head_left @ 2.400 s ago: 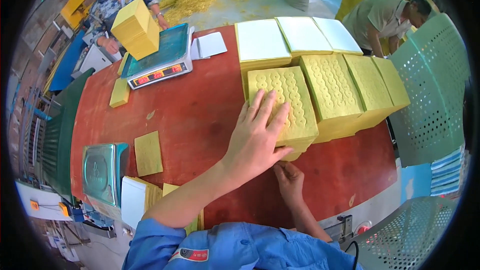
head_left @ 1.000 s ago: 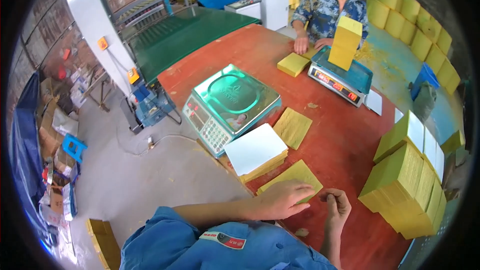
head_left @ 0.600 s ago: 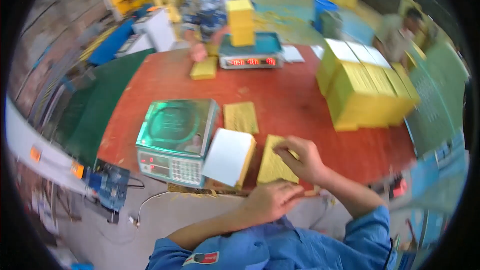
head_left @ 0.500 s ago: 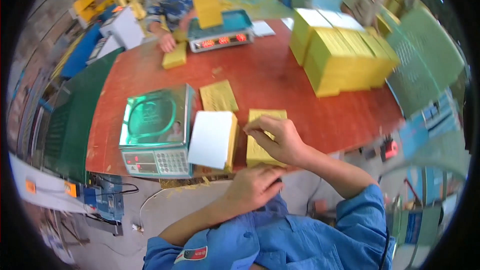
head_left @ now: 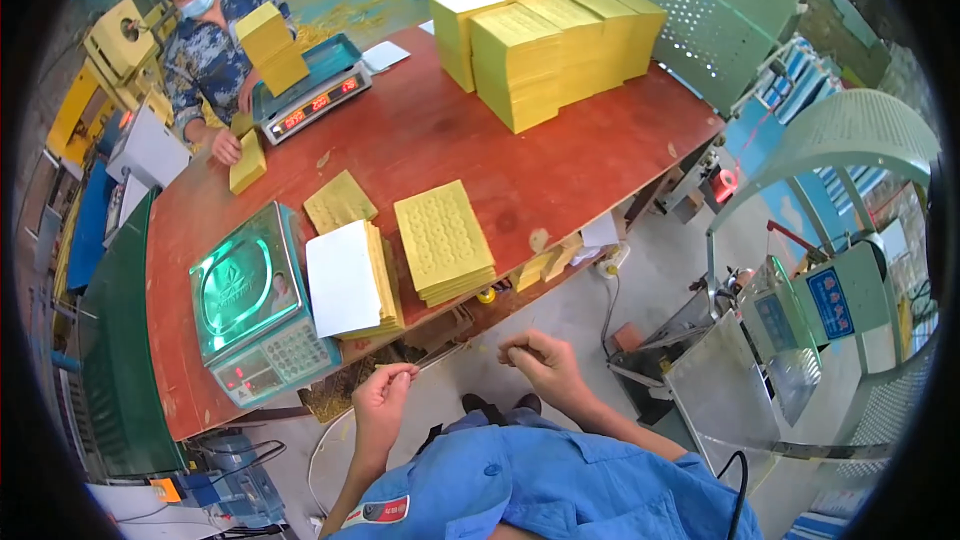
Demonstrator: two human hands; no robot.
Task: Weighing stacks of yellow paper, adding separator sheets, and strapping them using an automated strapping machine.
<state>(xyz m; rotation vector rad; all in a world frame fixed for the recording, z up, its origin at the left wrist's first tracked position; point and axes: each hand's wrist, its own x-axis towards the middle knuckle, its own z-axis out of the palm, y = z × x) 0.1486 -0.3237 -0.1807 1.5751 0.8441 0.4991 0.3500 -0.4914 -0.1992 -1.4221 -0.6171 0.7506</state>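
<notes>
My left hand (head_left: 378, 405) is pinched closed in front of my body, just off the table's near edge. Something tiny and yellowish may be at its fingertips, too small to name. Across from it, my right hand (head_left: 548, 372) has its fingers curled together, and I cannot make out whether anything is in them. Neither hand touches the stack of embossed yellow paper sheets (head_left: 440, 230) at the table's near edge. Left of that stack stands another yellow one, topped by a white sheet (head_left: 343, 280). Behind them lies a small yellow pad of sheets (head_left: 340, 202).
A digital scale (head_left: 240, 295) stands at the table's left. Across the red table (head_left: 400, 155), a masked co-worker's hand (head_left: 225, 147) touches a yellow block beside a second scale (head_left: 312, 100) bearing yellow blocks. Tall yellow stacks (head_left: 520, 70) stand at the back. A green chair (head_left: 835, 155) is right.
My view has swung and tilted. My hands have drawn back from the yellow stack and moved apart; my right hand, over the stack before, is now off the table.
</notes>
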